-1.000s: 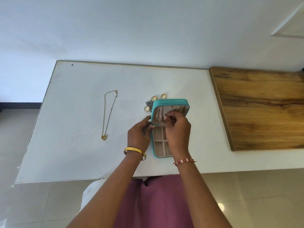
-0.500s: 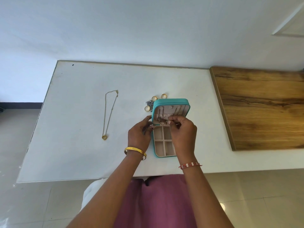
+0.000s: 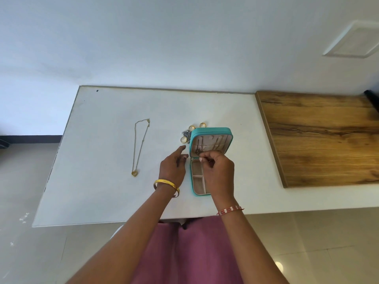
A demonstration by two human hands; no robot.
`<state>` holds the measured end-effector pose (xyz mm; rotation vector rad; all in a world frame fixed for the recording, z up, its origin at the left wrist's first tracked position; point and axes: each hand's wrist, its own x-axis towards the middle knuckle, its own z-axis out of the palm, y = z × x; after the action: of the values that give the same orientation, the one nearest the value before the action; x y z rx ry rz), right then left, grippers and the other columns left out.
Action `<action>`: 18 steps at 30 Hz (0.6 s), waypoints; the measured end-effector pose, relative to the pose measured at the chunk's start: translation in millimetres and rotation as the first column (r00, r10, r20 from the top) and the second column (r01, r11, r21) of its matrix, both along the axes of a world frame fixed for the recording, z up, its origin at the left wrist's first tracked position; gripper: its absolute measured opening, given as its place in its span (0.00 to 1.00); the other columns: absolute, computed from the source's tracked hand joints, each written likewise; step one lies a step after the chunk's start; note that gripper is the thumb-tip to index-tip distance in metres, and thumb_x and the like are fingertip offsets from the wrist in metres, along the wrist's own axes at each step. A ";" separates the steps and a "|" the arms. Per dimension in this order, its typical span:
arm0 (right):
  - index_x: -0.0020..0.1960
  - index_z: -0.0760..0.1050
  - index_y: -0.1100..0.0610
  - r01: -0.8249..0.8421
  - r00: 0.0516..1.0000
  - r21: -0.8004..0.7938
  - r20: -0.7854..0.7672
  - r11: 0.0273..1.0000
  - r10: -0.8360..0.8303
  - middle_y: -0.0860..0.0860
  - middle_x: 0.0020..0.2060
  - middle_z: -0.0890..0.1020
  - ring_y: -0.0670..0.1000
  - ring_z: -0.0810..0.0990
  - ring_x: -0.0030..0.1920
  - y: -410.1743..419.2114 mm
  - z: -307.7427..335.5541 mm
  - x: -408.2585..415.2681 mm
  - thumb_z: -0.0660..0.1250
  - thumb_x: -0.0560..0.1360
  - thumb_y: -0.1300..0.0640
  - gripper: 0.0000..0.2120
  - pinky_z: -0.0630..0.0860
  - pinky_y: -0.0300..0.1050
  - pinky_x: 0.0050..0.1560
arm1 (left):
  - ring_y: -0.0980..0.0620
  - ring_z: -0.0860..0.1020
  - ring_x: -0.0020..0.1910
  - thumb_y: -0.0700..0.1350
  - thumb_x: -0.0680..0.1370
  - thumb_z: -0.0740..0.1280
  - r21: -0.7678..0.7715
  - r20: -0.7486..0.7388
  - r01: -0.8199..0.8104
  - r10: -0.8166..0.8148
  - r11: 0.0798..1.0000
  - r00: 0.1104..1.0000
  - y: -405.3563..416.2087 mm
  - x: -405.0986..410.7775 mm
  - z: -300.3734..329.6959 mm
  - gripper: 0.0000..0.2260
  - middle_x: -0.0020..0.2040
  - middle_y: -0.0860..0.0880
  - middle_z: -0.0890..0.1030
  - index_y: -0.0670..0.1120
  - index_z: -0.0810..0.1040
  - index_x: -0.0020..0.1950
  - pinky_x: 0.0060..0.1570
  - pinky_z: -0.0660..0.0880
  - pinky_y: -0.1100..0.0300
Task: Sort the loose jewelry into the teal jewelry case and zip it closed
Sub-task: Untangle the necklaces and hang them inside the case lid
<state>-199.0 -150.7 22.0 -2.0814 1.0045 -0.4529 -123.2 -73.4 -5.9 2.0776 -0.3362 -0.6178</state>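
At frame centre, the open teal jewelry case (image 3: 211, 133) sits on the tabletop (image 3: 106, 152). The right hand (image 3: 218, 171) pinches a thin chain (image 3: 198, 149) against the lid; the left hand (image 3: 172, 167) hovers relaxed, holding nothing. Best to hook the chain gently, avoiding tangles.

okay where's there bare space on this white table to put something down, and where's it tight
Bare patches: between the gold necklace and the left hand, and between the teal case and the wooden board. Crowded: the rings and silver chain bunched at the case's far left corner.
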 end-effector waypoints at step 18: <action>0.57 0.77 0.64 -0.423 0.881 -0.023 -0.242 0.906 0.405 0.59 0.53 0.81 0.56 0.79 0.53 105.0 -19.7 69.5 0.67 0.75 0.54 0.16 0.74 0.43 0.54 | 0.49 0.80 0.43 0.34 0.77 0.58 -0.217 -0.086 -0.607 0.604 0.765 0.792 113.9 32.6 9.4 0.12 0.42 0.47 0.81 0.48 0.78 0.48 0.51 0.78 0.53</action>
<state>-129.6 -45.8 2.3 -2.3782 0.6412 -0.0254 -90.7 40.5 3.5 1.8029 0.2696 -0.1777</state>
